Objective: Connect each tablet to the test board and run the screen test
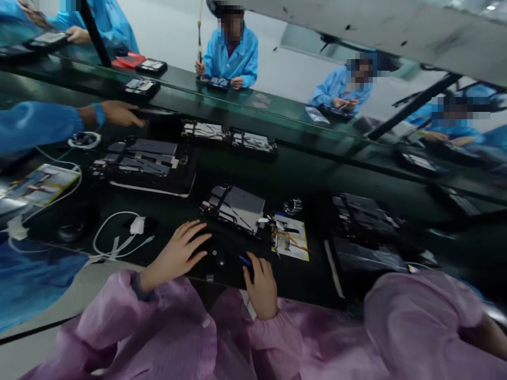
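My left hand [180,250] lies over the dark table with its fingers spread, holding nothing. It is nearest the front left of an opened electronic device [237,206] with grey and white inner plates and black cables. My right hand [262,287] is closed on a slim blue tool [244,260]; its exact kind is not clear. Between the hands sits a small dark, shiny object [219,257] that I cannot make out. Right of the device is a yellow-edged sheet [291,240] with small parts and orange strips on it. A clear tape roll [292,206] stands behind that sheet.
A larger opened device [146,163] lies to the left, white cables [114,237] in front of it. Two more devices [204,130] stand at the back. A co-worker's blue-sleeved arm [43,124] reaches in from the left. Dark devices [364,216] are stacked on the right.
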The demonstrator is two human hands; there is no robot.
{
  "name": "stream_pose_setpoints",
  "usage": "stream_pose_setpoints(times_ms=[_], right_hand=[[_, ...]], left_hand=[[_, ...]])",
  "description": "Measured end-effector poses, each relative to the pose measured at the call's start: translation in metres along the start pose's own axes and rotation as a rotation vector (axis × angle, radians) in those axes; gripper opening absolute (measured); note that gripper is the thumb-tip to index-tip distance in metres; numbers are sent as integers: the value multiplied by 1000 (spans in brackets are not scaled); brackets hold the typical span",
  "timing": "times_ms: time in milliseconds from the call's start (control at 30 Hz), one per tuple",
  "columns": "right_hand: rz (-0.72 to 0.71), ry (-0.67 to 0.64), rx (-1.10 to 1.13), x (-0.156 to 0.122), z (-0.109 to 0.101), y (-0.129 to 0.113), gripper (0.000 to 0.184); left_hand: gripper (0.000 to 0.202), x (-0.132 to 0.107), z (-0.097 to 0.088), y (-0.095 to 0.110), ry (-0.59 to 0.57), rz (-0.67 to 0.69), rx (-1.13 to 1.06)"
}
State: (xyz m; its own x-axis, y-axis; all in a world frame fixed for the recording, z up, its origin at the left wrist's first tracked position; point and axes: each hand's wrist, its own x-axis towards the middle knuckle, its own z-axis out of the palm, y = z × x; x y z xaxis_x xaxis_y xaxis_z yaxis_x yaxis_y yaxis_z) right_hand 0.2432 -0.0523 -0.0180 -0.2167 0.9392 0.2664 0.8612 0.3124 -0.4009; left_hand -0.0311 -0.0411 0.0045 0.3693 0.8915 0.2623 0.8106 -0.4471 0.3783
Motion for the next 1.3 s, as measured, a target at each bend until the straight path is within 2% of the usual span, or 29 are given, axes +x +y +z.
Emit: stream_pose_setpoints(times_ms=[100,233,300,367,467,533,600,700,833,900,1000,1100,1133,1200,1233,1300], right_hand=[[86,-39,287,10,-1,3,31],[444,-83,916,34,-10,8,24],[543,-43,1203,45,-16,11,22],[543,49,1379,53,-21,13,24],[490,187,1436,61,-27,15,26],[475,265,1418,64,-29,15,21],[487,337,1417,67,-30,15,17],[527,467,1450,70,-37,17,21],[592,611,1553,67,-52,23,35],[597,625,1577,65,-58,25,36],[562,565,1545,64,-61,22,32],[533,536,1527,68,-61,14,31],[524,536,1533,69,-61,11,32],[491,505,1562,69,-63,7,36],[456,467,1581,67,-64,5,39],[341,344,1602,59,-68,2,46]], left_hand=[[47,9,14,15,-105,115,-80],[47,14,15,15,-203,166,-207],[47,15,9,11,-241,188,-258],[46,16,3,7,-268,190,-299],[42,18,-1,6,-257,143,-313],[38,18,0,8,-230,122,-280],[28,16,0,9,-216,116,-232],[15,7,-3,10,-200,81,-151],[24,-14,-7,10,-124,-15,-20],[32,-25,-9,9,-52,-54,10],[36,-36,-17,2,108,-122,-56],[34,-25,-33,-13,215,-299,-60],[32,-16,-39,-20,209,-359,0],[32,10,-46,-32,144,-365,104],[31,24,-46,-36,75,-304,109],[28,49,-43,-42,-140,-72,32]])
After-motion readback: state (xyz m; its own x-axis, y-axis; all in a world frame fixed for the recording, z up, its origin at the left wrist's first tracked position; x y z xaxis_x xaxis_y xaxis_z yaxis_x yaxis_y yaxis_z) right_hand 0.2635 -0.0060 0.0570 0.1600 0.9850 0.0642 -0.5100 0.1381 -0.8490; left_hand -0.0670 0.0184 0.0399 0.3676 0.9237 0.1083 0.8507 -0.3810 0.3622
